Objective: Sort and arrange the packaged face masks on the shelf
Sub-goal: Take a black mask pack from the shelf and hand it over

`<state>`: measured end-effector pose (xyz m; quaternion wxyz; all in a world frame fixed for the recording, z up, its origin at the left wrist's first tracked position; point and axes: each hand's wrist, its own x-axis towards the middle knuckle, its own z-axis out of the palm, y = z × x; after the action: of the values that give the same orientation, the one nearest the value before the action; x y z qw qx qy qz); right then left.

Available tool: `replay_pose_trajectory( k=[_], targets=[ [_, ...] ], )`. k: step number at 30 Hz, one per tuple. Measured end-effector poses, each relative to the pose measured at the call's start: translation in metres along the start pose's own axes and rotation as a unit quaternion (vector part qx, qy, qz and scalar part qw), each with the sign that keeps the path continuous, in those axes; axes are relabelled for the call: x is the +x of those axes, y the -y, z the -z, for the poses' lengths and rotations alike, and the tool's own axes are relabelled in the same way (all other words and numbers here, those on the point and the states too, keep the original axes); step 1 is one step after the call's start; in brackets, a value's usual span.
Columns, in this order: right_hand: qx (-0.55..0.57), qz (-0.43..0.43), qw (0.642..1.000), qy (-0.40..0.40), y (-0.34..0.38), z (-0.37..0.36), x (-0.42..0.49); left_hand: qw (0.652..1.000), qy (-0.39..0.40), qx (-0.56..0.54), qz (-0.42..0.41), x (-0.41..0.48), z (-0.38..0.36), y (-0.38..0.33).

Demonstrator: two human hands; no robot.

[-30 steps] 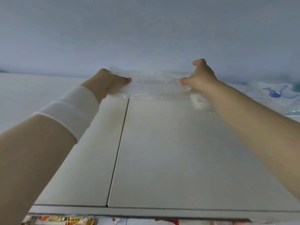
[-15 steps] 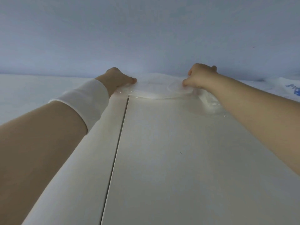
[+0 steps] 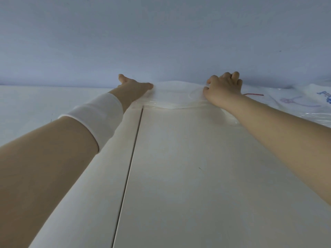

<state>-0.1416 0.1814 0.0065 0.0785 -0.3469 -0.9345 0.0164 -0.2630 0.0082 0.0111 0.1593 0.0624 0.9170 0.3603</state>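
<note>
A clear plastic packet holding a white face mask lies flat at the back of the white shelf top, against the pale blue wall. My left hand rests on the packet's left edge with fingers extended and the thumb raised. My right hand presses on the packet's right end with its fingers curled and the fingertips pinching the plastic. A white band wraps my left forearm. The far side of the packet is hidden behind my hands.
More clear packets with blue and purple print lie at the right along the wall, one with a red strip. A dark seam runs front to back across the shelf top. The wall closes the back.
The view has tilted up and closed in; the shelf's front edge has left the frame. Both hands stay on the packet; my left thumb has lifted and my right fingers have curled.
</note>
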Motion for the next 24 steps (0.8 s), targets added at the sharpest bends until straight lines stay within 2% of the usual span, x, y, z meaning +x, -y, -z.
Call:
replay_pose_trajectory(
  k=[3, 6, 9, 11, 13, 19, 24],
  targets=[
    [0.015, -0.001, 1.0, -0.017, 0.001, 0.002, -0.007, 0.998, -0.018, -0.058, 0.013, -0.004, 0.002, 0.005],
    [0.028, 0.015, 0.998, -0.051, 0.001, 0.007, -0.017, 0.998, -0.041, -0.044, -0.02, -0.011, 0.009, 0.013],
    [0.023, 0.064, 0.995, -0.075, 0.005, 0.014, -0.035, 0.988, -0.088, 0.057, -0.117, -0.029, 0.018, 0.023],
    [0.009, 0.111, 0.991, -0.075, 0.012, 0.017, -0.051, 0.959, -0.12, 0.161, -0.198, -0.046, 0.023, 0.035],
    [-0.004, 0.16, 0.984, -0.071, 0.024, 0.017, -0.07, 0.928, -0.134, 0.248, -0.245, -0.064, 0.03, 0.052],
    [-0.001, 0.265, 0.963, -0.056, 0.081, 0.01, -0.125, 0.869, -0.157, 0.38, -0.274, -0.113, 0.067, 0.105],
    [0.028, 0.328, 0.944, -0.034, 0.161, 0.009, -0.174, 0.876, -0.169, 0.405, -0.2, -0.155, 0.122, 0.169]
  ],
)
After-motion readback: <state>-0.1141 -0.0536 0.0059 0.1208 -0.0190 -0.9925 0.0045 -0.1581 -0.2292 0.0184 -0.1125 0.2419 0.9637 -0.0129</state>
